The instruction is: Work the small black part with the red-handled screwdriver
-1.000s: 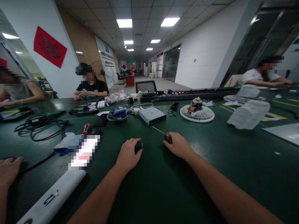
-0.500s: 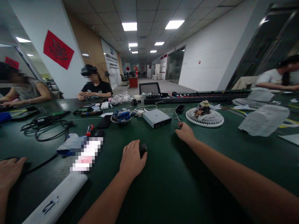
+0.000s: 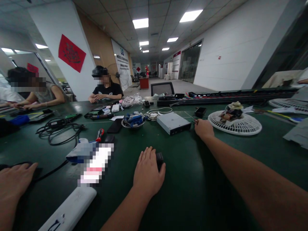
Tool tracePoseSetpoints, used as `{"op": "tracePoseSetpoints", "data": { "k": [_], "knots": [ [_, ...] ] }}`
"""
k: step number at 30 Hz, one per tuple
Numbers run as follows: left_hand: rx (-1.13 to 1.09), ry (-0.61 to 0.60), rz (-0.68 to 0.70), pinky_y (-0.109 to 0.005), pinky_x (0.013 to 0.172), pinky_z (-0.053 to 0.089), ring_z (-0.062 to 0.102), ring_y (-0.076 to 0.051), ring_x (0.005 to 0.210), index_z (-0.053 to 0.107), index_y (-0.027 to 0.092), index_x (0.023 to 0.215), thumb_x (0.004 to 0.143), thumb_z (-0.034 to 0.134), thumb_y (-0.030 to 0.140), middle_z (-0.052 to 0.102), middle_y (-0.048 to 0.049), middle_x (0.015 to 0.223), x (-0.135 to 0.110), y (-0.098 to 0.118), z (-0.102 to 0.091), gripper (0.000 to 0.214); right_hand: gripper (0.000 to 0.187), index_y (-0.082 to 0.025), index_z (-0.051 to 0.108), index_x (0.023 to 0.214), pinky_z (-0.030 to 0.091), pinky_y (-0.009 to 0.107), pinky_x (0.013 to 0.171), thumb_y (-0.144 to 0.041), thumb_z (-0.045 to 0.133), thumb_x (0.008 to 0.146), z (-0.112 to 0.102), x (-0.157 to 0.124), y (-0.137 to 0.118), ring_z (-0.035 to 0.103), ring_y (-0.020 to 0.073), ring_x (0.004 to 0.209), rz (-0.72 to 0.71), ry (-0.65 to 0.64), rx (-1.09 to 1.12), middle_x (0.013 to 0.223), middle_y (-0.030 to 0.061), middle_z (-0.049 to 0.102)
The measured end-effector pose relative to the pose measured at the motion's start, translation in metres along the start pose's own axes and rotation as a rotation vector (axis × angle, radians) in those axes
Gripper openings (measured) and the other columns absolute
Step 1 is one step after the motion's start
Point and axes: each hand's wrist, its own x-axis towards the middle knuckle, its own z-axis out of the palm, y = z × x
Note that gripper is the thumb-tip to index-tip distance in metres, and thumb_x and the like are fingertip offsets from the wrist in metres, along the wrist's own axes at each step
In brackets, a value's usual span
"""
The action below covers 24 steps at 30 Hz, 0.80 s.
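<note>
My left hand lies on the green table, its fingers curled over a small black object that peeks out at the thumb side. My right hand is stretched far forward, closed round the reddish handle of a thin screwdriver whose shaft points away. That hand sits just right of a grey optical drive and left of a white fan grille with a motor on top.
A metal bowl of blue parts, a red-handled screwdriver, a black phone, coiled cables and a white casing lie to the left. Another person's hand rests at the lower left. Two people sit across the table.
My right hand has carried the screwdriver forward from beside the left hand to the optical drive's right end. The left hand stayed on the black object. The view has swung rightwards.
</note>
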Motion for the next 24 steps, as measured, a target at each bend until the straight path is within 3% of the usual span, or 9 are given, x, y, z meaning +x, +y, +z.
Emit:
{"op": "tracePoseSetpoints", "data": {
  "k": [8, 14, 17, 20, 24],
  "knots": [
    [0.009, 0.025, 0.006, -0.052, 0.115, 0.026, 0.028, -0.031, 0.141, 0.044, 0.016, 0.138, 0.093, 0.044, 0.044, 0.038, -0.0148, 0.15, 0.002, 0.0, -0.002, 0.053, 0.026, -0.01, 0.067, 0.097, 0.041, 0.037, 0.076, -0.02, 0.045, 0.091, -0.017, -0.03, -0.008, 0.064, 0.0324, 0.094, 0.004, 0.084, 0.044, 0.095, 0.0217, 0.07],
    [-0.018, 0.029, 0.02, -0.054, 0.113, 0.028, 0.031, -0.033, 0.14, 0.054, 0.019, 0.127, 0.092, 0.048, 0.044, 0.041, -0.0147, 0.148, 0.004, -0.003, -0.001, 0.043, 0.02, -0.014, 0.064, 0.087, 0.041, 0.04, 0.082, -0.025, 0.046, 0.089, -0.048, -0.053, -0.01, 0.062, 0.0342, 0.096, 0.04, 0.179, 0.201, 0.095, 0.0209, 0.069],
    [-0.029, 0.016, 0.017, -0.055, 0.113, 0.028, 0.033, -0.033, 0.139, 0.054, 0.018, 0.126, 0.092, 0.048, 0.044, 0.041, -0.0163, 0.147, 0.005, -0.005, -0.002, 0.043, 0.01, -0.018, 0.058, 0.072, 0.042, 0.04, 0.084, -0.021, 0.055, 0.081, -0.064, -0.06, -0.006, 0.063, 0.0329, 0.096, 0.052, 0.147, 0.34, 0.089, 0.0164, 0.07],
    [-0.03, 0.027, 0.026, -0.055, 0.112, 0.029, 0.036, -0.033, 0.138, 0.055, 0.018, 0.124, 0.092, 0.049, 0.043, 0.045, -0.0163, 0.145, 0.006, -0.006, -0.001, 0.041, 0.026, -0.022, 0.043, 0.057, 0.048, 0.038, 0.077, -0.019, 0.063, 0.074, -0.074, -0.069, -0.002, 0.066, 0.0296, 0.087, 0.077, 0.059, 0.549, 0.076, 0.0111, 0.071],
    [-0.034, 0.033, 0.053, -0.055, 0.111, 0.029, 0.038, -0.032, 0.136, 0.057, 0.019, 0.121, 0.091, 0.051, 0.042, 0.048, -0.0148, 0.142, 0.006, -0.008, -0.003, 0.039, 0.045, -0.025, 0.026, 0.057, 0.055, 0.034, 0.069, -0.026, 0.069, 0.071, -0.077, -0.093, -0.008, 0.07, 0.0264, 0.084, 0.095, -0.046, 0.878, 0.072, 0.007, 0.071]
  ]
}}
